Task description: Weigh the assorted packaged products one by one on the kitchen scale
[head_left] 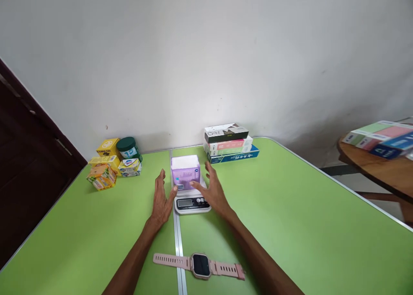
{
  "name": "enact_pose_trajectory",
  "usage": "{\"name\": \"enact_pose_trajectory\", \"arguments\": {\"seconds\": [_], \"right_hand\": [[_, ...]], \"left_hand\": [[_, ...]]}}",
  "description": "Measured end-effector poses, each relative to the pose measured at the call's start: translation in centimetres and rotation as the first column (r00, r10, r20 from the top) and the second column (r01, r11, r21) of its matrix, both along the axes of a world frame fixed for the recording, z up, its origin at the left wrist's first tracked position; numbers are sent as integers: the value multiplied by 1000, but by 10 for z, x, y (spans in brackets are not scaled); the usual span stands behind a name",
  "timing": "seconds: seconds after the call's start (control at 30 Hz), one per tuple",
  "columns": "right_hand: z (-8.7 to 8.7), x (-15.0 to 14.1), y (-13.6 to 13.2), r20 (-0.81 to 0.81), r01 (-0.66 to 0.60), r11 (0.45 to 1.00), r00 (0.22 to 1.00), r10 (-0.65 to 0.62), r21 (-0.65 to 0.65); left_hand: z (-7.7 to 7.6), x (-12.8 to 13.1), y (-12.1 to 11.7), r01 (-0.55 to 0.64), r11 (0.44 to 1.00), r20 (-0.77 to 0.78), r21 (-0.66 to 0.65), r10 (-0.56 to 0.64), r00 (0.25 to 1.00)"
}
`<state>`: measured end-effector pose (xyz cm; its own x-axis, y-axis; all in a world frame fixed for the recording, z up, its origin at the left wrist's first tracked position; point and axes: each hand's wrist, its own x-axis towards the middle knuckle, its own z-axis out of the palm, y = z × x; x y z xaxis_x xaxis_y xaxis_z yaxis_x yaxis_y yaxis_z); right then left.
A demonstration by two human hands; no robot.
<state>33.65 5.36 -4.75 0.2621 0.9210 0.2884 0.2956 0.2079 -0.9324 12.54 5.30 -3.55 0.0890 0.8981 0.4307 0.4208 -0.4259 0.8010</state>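
Surface: green table (274,200) with a metal seam (178,243) down its middle, pale wall (206,62) behind, dark door (19,166) far left.
Left hand (159,205): fingers open and raised, thumb angled in at pack's left side. Holding nothing; contact unclear.
Right hand (215,195): open, thumb across pack's lower front in view, fingers up by its right side. No grip; touch can't be told.
Purple pack (186,177): frame centre, between hands, slightly beyond them. Wider side runs left-right, facing the person. Right looks nearer, judging by thumb overlap.
White scale (193,209): under pack, display end toward the person, across the seam.
Watch (200,265): bottom centre, laid flat crosswise, between forearms.
Box stack (227,146): behind pack, to its right, black-and-white box on top, blue one lowest. Limits room past right fingertips, I'd say.
Left cluster: yellow boxes (108,146), orange box (102,177), green tub (129,148), small white-yellow box (130,168); well apart from left hand.
Wooden table (380,168): right edge, colourful boxes (383,138) on it.
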Motion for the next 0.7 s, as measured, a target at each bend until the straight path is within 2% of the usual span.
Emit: {"name": "enact_pose_trajectory", "arguments": {"seconds": [0.1, 0.2, 0.27, 0.37, 0.47, 0.6, 0.7], "right_hand": [[13, -12, 13, 58, -75, 997, 996, 73, 32], [27, -13, 17, 64, -111, 988, 992, 105, 107], [34, 0, 13, 30, -97, 987, 995, 94, 129], [38, 39, 1, -25, -63, 995, 998, 65, 82], [32, 92, -10, -61, 20, 1000, 998, -20, 7], [13, 159, -12, -153, 98, 995, 983, -100, -23], [0, 199, -6, -187, 128, 991, 973, -133, -38]], "left_hand": [[18, 11, 9, 119, 991, -59, -58, -122, 991], [36, 21, 13, 169, 984, -126, -64, -176, 976], [45, 33, 12, 200, 979, -128, -44, -204, 971], [53, 65, 8, 315, 947, -112, -67, -321, 940], [50, 112, 9, 440, 887, -71, -141, -452, 889], [30, 184, 21, 530, 820, -28, -218, -548, 836], [15, 229, 29, 560, 784, -2, -268, -582, 813]]}}
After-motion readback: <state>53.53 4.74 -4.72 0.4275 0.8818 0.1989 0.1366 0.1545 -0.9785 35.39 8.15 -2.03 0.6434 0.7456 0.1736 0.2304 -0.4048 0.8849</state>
